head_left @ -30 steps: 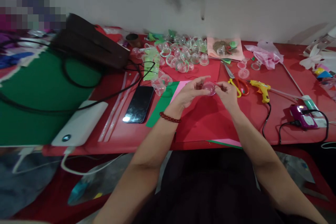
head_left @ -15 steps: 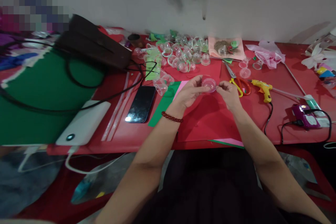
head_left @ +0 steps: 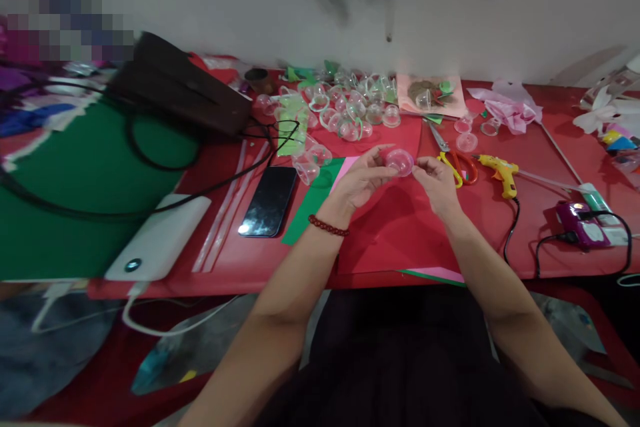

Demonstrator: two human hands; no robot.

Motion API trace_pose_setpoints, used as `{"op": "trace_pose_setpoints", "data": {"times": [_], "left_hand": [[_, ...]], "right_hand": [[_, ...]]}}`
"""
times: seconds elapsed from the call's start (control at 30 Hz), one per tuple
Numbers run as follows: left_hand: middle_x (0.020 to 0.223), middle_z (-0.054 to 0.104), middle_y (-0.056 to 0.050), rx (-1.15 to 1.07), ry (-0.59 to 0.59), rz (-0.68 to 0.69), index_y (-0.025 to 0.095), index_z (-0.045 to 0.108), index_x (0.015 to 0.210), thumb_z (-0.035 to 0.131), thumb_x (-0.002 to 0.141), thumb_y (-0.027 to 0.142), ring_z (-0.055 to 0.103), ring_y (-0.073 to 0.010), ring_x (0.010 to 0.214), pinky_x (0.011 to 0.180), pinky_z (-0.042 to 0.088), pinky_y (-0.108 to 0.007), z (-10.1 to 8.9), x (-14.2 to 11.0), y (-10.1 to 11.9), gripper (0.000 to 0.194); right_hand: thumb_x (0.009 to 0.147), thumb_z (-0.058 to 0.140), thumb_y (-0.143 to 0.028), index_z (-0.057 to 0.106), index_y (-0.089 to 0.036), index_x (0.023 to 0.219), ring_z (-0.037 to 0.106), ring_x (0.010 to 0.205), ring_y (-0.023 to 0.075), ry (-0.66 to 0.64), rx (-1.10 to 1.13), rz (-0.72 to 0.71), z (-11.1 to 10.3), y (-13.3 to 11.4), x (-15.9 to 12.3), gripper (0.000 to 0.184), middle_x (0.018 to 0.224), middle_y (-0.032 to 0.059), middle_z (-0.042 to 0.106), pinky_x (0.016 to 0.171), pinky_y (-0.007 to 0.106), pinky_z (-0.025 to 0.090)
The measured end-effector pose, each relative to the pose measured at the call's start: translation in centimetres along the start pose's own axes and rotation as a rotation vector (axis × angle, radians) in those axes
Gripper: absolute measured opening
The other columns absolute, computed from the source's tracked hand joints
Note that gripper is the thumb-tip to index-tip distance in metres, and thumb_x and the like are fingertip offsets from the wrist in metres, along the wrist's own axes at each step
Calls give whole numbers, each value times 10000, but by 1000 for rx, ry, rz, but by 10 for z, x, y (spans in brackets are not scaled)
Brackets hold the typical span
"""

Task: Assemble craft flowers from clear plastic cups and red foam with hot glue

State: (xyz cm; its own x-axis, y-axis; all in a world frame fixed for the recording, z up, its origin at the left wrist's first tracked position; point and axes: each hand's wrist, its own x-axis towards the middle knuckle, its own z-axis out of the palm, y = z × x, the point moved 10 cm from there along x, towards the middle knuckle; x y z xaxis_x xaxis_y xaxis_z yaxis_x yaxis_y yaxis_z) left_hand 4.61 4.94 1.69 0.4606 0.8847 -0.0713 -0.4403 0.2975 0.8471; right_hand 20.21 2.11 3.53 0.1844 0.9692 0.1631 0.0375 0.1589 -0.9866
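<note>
Between my hands is a small clear plastic cup (head_left: pixel 399 162) with a pinkish tint, held above red paper (head_left: pixel 395 233). My left hand (head_left: pixel 364 178) wraps its fingers and thumb round the cup's left side; a beaded bracelet circles that wrist. My right hand (head_left: pixel 436 180) pinches at the cup's right rim with thumb and forefinger. Scissors (head_left: pixel 456 165) with yellow and orange handles lie just right of my right hand. Behind the hands is a heap of similar clear plastic cups (head_left: pixel 350 107), and two more lie near a green paper strip (head_left: pixel 316 197).
On the right lie a yellow glue gun (head_left: pixel 501 172), a purple power socket (head_left: pixel 580 223) and pink crumpled material (head_left: pixel 510 107). To the left are a phone (head_left: pixel 269 201), a white power bank (head_left: pixel 159 237), clear glue sticks (head_left: pixel 223 227) and a dark bag (head_left: pixel 183 87) with loose straps.
The cup has tilted and turned a little in my fingers, showing more of its rim now. Both hands stay in nearly the same place, and the view has shifted slightly.
</note>
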Motion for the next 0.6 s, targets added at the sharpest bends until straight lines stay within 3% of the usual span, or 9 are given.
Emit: {"op": "trace_pose_setpoints", "data": {"times": [0.2, 0.37, 0.6], "left_hand": [[951, 741, 12, 46, -19, -33, 207, 685, 1010, 992, 581, 151, 707, -134, 847, 779, 577, -272, -1, 0, -2, 530], [1001, 743, 11, 29, 29, -31, 238, 693, 1110, 993, 577, 136, 713, -148, 875, 793, 598, -291, -6, 0, 0, 620], [1078, 745, -2, -27, 23, -50, 252, 734, 1114, 935, 689, 190, 732, -162, 940, 874, 613, -331, -8, -1, -1, 474]], "right_hand": [[746, 707, -378, 695, -248, 786, 599, 742, 159, 18, -70, -32, -2, -1, -1, 136, 777, -1, 689, 721, 323, 518], [739, 731, -380, 712, -251, 785, 625, 751, 169, 43, -66, -21, -5, 0, -1, 138, 775, 3, 710, 731, 331, 540], [774, 768, -485, 753, -267, 823, 638, 742, 166, 27, 64, 15, -6, 5, -1, 223, 774, -5, 704, 753, 354, 580]]}}
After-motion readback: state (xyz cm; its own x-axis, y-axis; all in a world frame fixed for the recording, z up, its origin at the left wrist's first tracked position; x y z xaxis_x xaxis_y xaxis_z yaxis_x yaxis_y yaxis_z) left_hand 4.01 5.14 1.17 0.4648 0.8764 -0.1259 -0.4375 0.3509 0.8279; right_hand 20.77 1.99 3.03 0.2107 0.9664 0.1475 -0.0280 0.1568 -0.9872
